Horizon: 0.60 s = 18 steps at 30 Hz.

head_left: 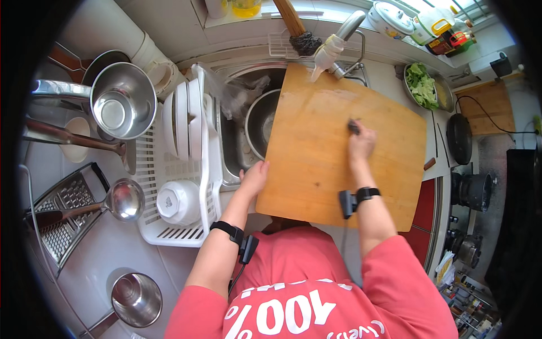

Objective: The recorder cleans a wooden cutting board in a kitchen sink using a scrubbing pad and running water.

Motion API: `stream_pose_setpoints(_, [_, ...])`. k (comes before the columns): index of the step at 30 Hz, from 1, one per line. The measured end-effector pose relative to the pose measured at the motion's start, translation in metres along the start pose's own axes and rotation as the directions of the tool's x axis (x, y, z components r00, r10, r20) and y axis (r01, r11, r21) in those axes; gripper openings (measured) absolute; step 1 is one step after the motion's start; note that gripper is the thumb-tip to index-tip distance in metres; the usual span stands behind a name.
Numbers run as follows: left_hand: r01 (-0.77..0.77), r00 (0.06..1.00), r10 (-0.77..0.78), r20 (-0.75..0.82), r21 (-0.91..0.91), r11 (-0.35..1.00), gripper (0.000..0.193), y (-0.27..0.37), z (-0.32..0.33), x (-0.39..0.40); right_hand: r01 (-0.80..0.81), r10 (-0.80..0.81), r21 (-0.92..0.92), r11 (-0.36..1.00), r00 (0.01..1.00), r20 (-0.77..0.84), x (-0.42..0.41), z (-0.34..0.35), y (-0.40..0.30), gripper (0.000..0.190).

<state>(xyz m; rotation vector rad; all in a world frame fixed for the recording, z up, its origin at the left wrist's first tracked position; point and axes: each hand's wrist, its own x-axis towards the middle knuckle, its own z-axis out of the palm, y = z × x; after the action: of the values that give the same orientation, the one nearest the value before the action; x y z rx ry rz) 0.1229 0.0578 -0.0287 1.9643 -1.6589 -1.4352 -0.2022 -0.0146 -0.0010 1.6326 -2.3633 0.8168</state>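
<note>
A large wooden cutting board (313,161) lies over the right part of the steel sink (233,140), close in front of me. My left hand (255,178) grips the board's left edge. On the board's upper middle, my right hand (363,140) holds a small dark scouring pad (353,126), partly hidden by the fingers. The faucet (351,25), with a plastic piece tied to its spout, hangs over the board's far edge. A steel basin (264,123) in the sink is partly covered by the board.
At left a white dish rack (169,237) holds plates and a white bowl (178,203). Further left are a steel saucepan (123,101), a ladle (125,200) and a grater (67,212). At right stand a bowl of leafy greens (421,87) and a dark pot (474,193).
</note>
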Motion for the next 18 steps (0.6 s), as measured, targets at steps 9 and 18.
stream_pose_setpoints(9, [0.0,0.999,0.009,0.053,-0.174,0.985,0.053,-0.038,0.001,0.014,0.216,-0.448,0.532,0.819,0.821,0.355,-0.094,-0.058,-0.105,0.035])
stream_pose_setpoints(18, [-0.032,0.993,0.077,0.094,-0.41,0.912,0.05,-0.049,0.003,0.026,0.088,-0.262,0.425,0.901,0.892,0.368,-0.06,-0.106,0.031,0.067])
